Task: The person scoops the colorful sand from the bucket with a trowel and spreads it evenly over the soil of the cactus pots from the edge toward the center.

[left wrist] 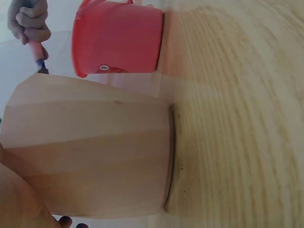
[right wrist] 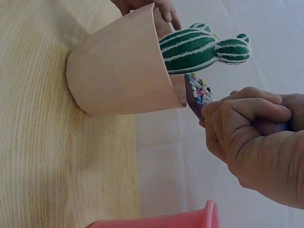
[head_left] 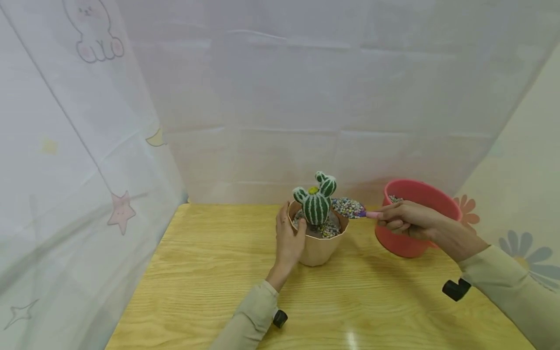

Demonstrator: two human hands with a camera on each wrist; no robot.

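At the left side of the beige pot [head_left: 319, 250], the left hand [head_left: 288, 243] is curved around the wall and grips it, with the thumb over the near part of the rim. In this pot stands a green cactus with white stripes [head_left: 316, 210]; it fills the middle of the opening. Around its foot there is a grey-brown filling, and small coloured pebbles [head_left: 330, 229] lie mostly toward the right. At the right rim of the pot is a scoop [head_left: 373, 214], its blade heaped with similar pebbles; whether it touches the rim, I cannot tell. The right hand [head_left: 409, 218], well closed, holds its handle. Farther right from the pot stands a red bucket [head_left: 402, 243], with some pebbles visible inside; the right hand and forearm hide part of its mouth.

A black device [head_left: 280, 318] is at the left wrist, nearer to the viewer than the pot, and another [head_left: 456, 290] at the right wrist.

Below the pot is a wood-grain table [head_left: 210, 272]. On the left of it hangs a pale sheet with a pink star [head_left: 121, 212], behind it a plain pale sheet [head_left: 280, 87], and on the right grey and red flowers [head_left: 527, 255] are printed.
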